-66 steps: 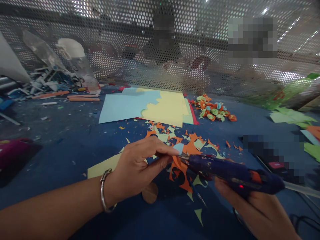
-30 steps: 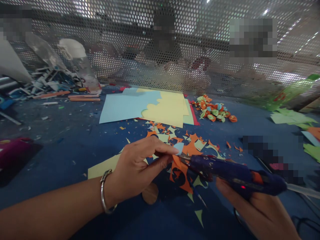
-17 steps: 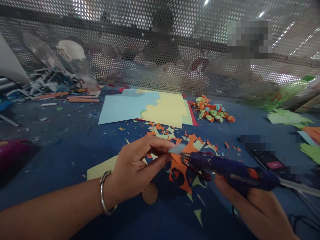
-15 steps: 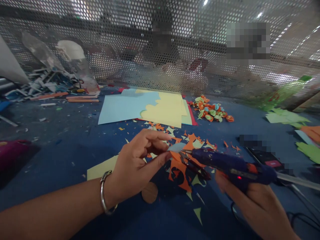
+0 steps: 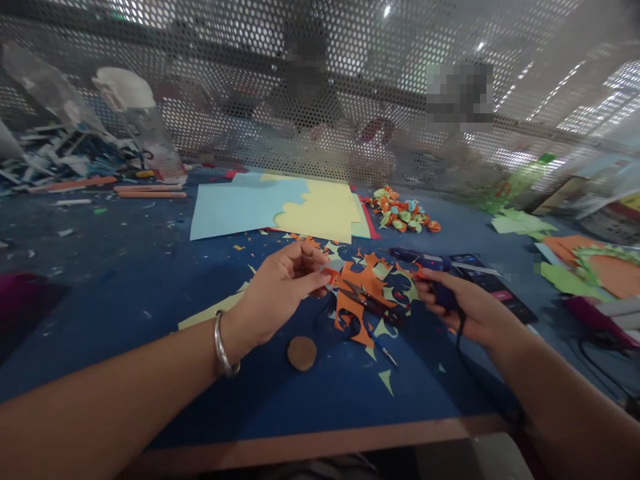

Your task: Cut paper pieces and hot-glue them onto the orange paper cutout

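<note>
Glue gun (image 5: 423,259), gripped in my right hand (image 5: 465,305), is now near the phone (image 5: 495,285), drawn away from the orange paper piece (image 5: 331,275) my left hand (image 5: 270,293) pinches. Scraps (image 5: 371,275) litter the blue table (image 5: 240,413) before a perforated screen (image 5: 390,60).

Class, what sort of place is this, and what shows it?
Likely a craft workspace: the right hand holds a glue gun, scissors lie on cut orange paper, and coloured sheets lie beyond.

Glue gun (image 5: 419,257) in right fingers (image 5: 429,297), scissors (image 5: 369,303) on scraps (image 5: 369,275)
</note>
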The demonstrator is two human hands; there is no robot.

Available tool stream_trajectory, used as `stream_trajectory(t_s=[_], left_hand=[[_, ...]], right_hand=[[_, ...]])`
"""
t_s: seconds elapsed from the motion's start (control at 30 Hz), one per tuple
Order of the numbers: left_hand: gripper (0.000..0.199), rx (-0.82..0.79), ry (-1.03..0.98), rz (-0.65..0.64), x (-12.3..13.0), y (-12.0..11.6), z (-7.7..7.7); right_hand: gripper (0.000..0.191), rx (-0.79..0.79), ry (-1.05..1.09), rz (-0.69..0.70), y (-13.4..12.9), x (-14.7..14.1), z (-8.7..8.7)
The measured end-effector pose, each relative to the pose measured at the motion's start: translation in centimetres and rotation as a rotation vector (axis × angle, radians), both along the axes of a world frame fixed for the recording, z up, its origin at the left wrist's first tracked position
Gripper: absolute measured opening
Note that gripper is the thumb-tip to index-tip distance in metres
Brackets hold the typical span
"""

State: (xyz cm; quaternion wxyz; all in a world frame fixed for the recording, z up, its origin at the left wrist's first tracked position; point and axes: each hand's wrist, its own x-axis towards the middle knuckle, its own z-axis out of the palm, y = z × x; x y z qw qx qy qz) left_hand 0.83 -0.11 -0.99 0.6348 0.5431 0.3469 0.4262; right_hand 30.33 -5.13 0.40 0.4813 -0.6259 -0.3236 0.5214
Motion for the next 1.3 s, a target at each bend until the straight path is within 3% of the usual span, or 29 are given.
stream_trajectory(t_s=[0.2,0.43,0.53,0.63,0.67,0.73,0.87,0.97,1.13,1.3], left_hand=[[0.016,-0.112,-0.011,-0.032,0.2,-0.3,0.3],[0.014,-0.158,0.001,-0.083,0.2,-0.8,0.5],[0.014,-0.158,-0.001,-0.101,0.3,-1.0,0.5],[0.015,-0.146,-0.003,-0.124,0.5,-1.1,0.4],[0.015,-0.140,0.000,-0.127,0.6,-1.1,0.3],[0.016,-0.130,0.011,-0.126,0.7,-1.2,0.3],[0.017,-0.111,0.010,-0.139,0.8,-1.4,0.2],[0.017,-0.105,0.003,-0.153,0.9,-1.5,0.2],[0.014,-0.132,0.002,-0.137,0.8,-1.2,0.1],[0.007,-0.210,-0.045,-0.185,0.6,-0.8,0.2]], right_hand=[[0.019,-0.133,-0.097,-0.024,1.3,-0.5,0.6],[0.023,-0.142,-0.432,0.063,0.2,-0.1,0.6],[0.027,-0.063,-0.666,0.049,-0.4,0.4,0.8],[0.014,0.076,-0.839,0.016,-0.9,-0.4,1.3],[0.013,0.135,-0.893,0.032,-1.0,-1.1,1.5],[0.021,0.350,-1.073,0.195,-1.2,-3.0,1.9],[0.025,0.529,-1.033,0.509,-0.9,-7.3,2.2],[0.022,0.590,-0.995,0.628,-0.5,-9.1,1.9],[0.019,0.739,-1.045,0.633,0.1,-9.3,0.3],[0.019,0.741,-0.998,0.571,0.6,-8.7,-0.4]])
